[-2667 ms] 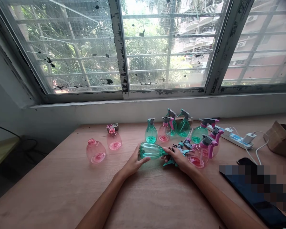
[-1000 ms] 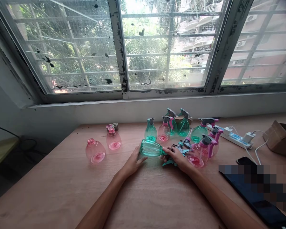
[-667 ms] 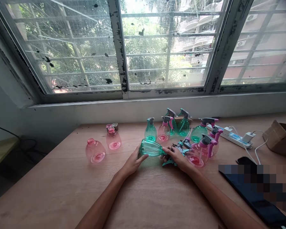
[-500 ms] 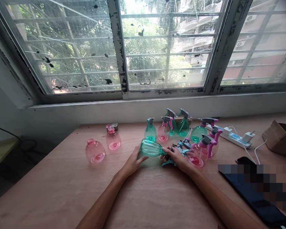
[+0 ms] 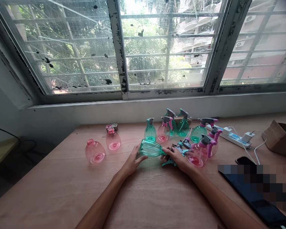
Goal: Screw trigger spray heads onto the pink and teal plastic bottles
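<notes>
A green plastic spray bottle (image 5: pixel 149 148) is held on its side just above the wooden table (image 5: pixel 62 194). My left hand (image 5: pixel 132 162) cups its wide base, fingers curled against it. At the bottle's neck, my right hand (image 5: pixel 178 158) grips the teal trigger head (image 5: pixel 169 163). Loose spray heads (image 5: pixel 184 143) lie just beyond my right hand.
Several capped green and pink spray bottles (image 5: pixel 200 152) stand behind and right of my hands. Two headless pink bottles (image 5: pixel 95 152) sit at the left near small caps (image 5: pixel 112 127). A power strip (image 5: pixel 235 137), phone (image 5: pixel 245 161), tablet (image 5: pixel 257 197) and cardboard box (image 5: pixel 280 138) occupy the right.
The green bottle has turned a little in my hands and its base has risen slightly. Both hands stay in nearly the same place.
</notes>
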`<state>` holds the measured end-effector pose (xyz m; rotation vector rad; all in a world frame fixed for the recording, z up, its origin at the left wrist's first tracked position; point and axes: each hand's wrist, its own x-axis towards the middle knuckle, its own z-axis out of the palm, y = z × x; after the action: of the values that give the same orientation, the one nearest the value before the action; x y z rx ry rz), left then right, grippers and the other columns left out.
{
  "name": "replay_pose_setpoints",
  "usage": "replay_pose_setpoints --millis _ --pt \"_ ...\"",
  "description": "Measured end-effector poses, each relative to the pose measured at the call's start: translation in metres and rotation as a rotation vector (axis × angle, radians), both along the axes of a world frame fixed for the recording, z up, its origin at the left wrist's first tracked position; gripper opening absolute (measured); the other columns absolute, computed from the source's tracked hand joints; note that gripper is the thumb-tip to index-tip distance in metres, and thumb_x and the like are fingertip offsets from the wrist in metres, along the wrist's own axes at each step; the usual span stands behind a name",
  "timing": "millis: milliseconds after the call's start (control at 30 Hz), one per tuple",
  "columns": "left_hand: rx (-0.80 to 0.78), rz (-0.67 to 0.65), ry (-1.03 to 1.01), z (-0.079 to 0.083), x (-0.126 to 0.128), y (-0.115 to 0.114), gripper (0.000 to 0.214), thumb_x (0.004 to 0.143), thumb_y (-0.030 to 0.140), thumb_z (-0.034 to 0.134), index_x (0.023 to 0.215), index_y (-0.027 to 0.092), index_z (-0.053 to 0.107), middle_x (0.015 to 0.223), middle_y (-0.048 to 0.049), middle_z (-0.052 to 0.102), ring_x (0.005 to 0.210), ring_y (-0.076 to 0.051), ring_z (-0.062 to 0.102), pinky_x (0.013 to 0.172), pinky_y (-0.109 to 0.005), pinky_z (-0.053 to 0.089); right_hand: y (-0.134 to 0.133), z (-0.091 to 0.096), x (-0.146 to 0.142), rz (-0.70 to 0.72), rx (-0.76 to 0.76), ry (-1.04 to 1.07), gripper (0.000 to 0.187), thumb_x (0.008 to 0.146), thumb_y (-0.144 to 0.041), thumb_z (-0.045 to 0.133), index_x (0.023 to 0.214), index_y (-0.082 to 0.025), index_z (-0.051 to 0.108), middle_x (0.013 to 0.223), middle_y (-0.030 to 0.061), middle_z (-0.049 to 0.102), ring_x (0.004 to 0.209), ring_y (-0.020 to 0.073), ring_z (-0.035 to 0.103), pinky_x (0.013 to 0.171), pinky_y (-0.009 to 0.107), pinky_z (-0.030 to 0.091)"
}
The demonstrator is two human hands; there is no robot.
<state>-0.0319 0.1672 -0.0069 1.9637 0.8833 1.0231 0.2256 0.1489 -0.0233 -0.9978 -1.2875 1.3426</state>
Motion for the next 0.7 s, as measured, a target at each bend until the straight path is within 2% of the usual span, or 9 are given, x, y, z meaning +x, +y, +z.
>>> replay_pose_setpoints --millis 167,333,400,533,600,700 --pt "-0.052 -0.038 -0.047 0.0010 0.0009 -0.0018 0.071 0.089 0.041 0.066 0.151 0.029 0.035 0.153 -0.0080 0.046 0.141 -0.029 0.041 0.118 -0.042 0.030 0.0014 -0.0027 -0.0009 -0.015 0.015 -0.008 0.044 0.082 -0.062 0.066 0.078 -0.018 0.063 0.071 0.0033 0.076 0.054 0.0150 0.066 0.055 0.026 0.053" --pt "-0.108 -0.024 -0.076 0.0002 0.0001 -0.0023 0.061 0.094 0.048 0.055 0.147 0.023 0.040 0.147 -0.0117 0.051 0.138 -0.030 0.045 0.116 -0.045 0.033 0.0015 -0.0061 -0.0034 -0.034 0.031 -0.017 0.050 0.085 -0.067 0.058 0.072 -0.019 0.063 0.065 0.0024 0.075 0.047 0.0139 0.063 0.049 0.025 0.048" --pt "-0.115 -0.010 -0.078 0.0001 -0.0010 -0.0031 0.059 0.092 0.047 0.059 0.144 0.024 0.044 0.143 -0.0117 0.053 0.134 -0.030 0.048 0.115 -0.047 0.036 0.0012 -0.0062 -0.0033 -0.026 0.023 -0.014 0.050 0.085 -0.066 0.058 0.071 -0.019 0.064 0.064 0.0025 0.075 0.046 0.0139 0.063 0.048 0.024 0.048" --pt "-0.123 -0.024 -0.069 0.0005 -0.0019 -0.0059 0.065 0.086 0.042 0.069 0.143 0.029 0.041 0.138 -0.0111 0.053 0.124 -0.029 0.058 0.102 -0.044 0.050 0.0028 -0.0059 -0.0004 -0.026 -0.001 0.016 0.052 0.085 -0.069 0.056 0.074 -0.018 0.065 0.062 0.0014 0.074 0.044 0.0135 0.062 0.045 0.024 0.048" --pt "-0.099 -0.027 -0.054 0.0015 -0.0020 -0.0061 0.072 0.081 0.040 0.075 0.143 0.032 0.040 0.138 -0.0103 0.053 0.124 -0.029 0.058 0.102 -0.044 0.050 0.0042 -0.0063 0.0019 -0.023 -0.013 0.032 0.054 0.085 -0.070 0.056 0.076 -0.018 0.065 0.062 0.0018 0.074 0.043 0.0132 0.061 0.043 0.023 0.048" --pt "-0.027 -0.015 -0.018 0.0047 -0.0027 -0.0046 0.078 0.074 0.036 0.082 0.142 0.034 0.044 0.139 -0.0077 0.051 0.128 -0.028 0.054 0.109 -0.046 0.043 0.0054 -0.0067 0.0047 0.006 -0.043 0.053 0.053 0.086 -0.069 0.055 0.079 -0.017 0.064 0.063 0.0036 0.075 0.041 0.0125 0.061 0.040 0.022 0.048"
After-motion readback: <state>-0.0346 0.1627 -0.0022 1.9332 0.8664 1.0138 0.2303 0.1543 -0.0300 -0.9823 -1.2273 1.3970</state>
